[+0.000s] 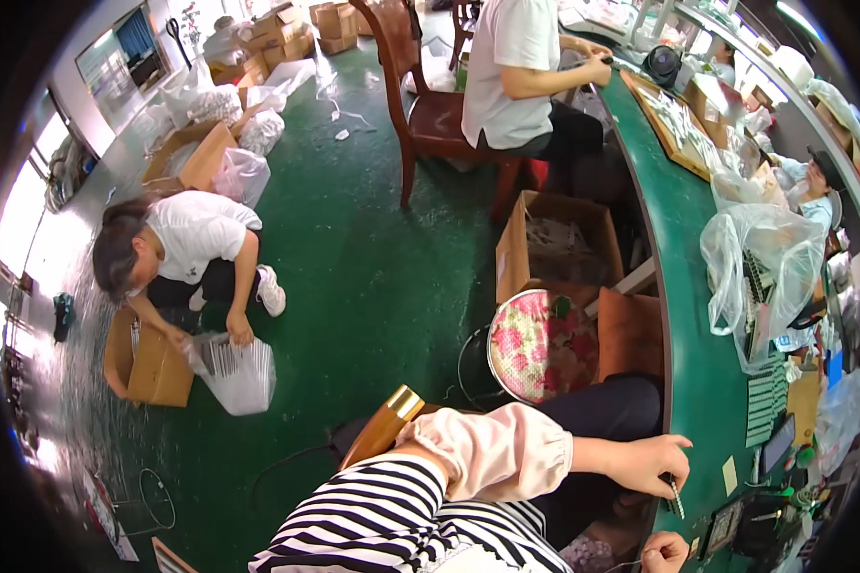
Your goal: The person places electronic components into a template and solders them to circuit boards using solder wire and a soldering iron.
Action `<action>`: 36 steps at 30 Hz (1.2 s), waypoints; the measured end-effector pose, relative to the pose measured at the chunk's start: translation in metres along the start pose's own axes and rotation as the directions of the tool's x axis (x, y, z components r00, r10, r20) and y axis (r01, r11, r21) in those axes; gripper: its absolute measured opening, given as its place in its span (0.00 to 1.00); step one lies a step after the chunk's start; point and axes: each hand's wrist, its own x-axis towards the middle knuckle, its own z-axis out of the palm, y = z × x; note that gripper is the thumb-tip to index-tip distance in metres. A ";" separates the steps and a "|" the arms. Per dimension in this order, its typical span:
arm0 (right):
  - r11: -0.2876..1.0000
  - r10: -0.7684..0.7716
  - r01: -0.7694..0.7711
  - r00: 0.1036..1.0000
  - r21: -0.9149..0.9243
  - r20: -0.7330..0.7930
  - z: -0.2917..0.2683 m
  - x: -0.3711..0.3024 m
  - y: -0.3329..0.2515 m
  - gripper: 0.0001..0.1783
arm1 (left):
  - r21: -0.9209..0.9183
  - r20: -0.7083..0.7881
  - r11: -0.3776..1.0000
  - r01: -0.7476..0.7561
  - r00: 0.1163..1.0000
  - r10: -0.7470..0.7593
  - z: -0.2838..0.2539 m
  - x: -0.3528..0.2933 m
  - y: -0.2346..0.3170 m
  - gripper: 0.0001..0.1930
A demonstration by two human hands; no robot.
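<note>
My left hand (648,465), below a pale pink sleeve cover, is over the near edge of the green table (690,401). Its fingers are closed on a small narrow dark strip with a pale beaded edge (677,501), which points down toward the table. My right hand (664,552) shows only in part at the bottom edge, just below the strip. Its fingers are curled, and whatever they may hold is hidden. A small pale yellow slip (730,476) lies to the right of my left hand.
Rows of green strips (763,406), a phone (779,444) and clear plastic bags (764,253) lie along the table. A flower-patterned round stool (542,346) and a carton (559,244) stand beside it. One person sits farther up; another crouches left with a bag of thin rods (234,372).
</note>
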 end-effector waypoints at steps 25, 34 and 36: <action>0.991 0.033 -0.032 0.999 -0.134 0.006 -0.029 -0.002 -0.049 0.03 | 0.298 0.271 0.946 -0.129 0.962 0.045 -0.003 0.046 0.038 0.09; 0.997 -0.012 0.008 0.999 -0.079 -0.049 -0.038 -0.007 -0.037 0.03 | 0.451 0.412 0.878 -0.157 0.910 -0.048 -0.006 0.056 0.035 0.11; 0.999 -0.004 0.000 0.997 -0.052 -0.073 -0.037 -0.006 -0.032 0.03 | 0.446 0.404 0.884 -0.137 0.913 -0.062 -0.006 0.056 0.032 0.10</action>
